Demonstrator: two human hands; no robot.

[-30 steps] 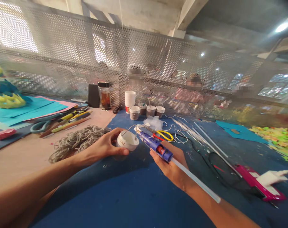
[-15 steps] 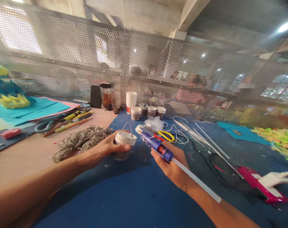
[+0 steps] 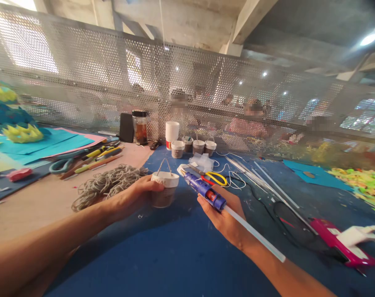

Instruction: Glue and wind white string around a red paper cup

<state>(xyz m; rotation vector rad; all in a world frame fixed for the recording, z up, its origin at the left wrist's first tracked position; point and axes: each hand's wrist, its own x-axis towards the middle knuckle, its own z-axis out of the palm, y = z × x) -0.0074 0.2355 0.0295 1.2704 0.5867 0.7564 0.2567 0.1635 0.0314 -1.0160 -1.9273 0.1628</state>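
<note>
A small paper cup [image 3: 164,195] with a white rim, a brown-grey lower part and a thin cord handle is in my left hand [image 3: 138,191], whose thumb lies across its near side. My right hand [image 3: 226,212] is closed around a blue glue gun [image 3: 202,190] with a long clear glue stick [image 3: 255,234] sticking out of its back. The gun's nozzle points up and left, a short way to the right of the cup and apart from it.
Grey cord [image 3: 110,184] is heaped left of the cup. Behind are similar small cups [image 3: 198,146], stacked white cups [image 3: 172,135], a jar [image 3: 140,128] and yellow-red scissors [image 3: 217,178]. A pink power strip [image 3: 342,243] lies at right; tools [image 3: 97,159] lie at left.
The cup has turned in my left hand, and the thumb has shifted left, uncovering more of its side. My right hand and the glue gun are nearly unmoved.
</note>
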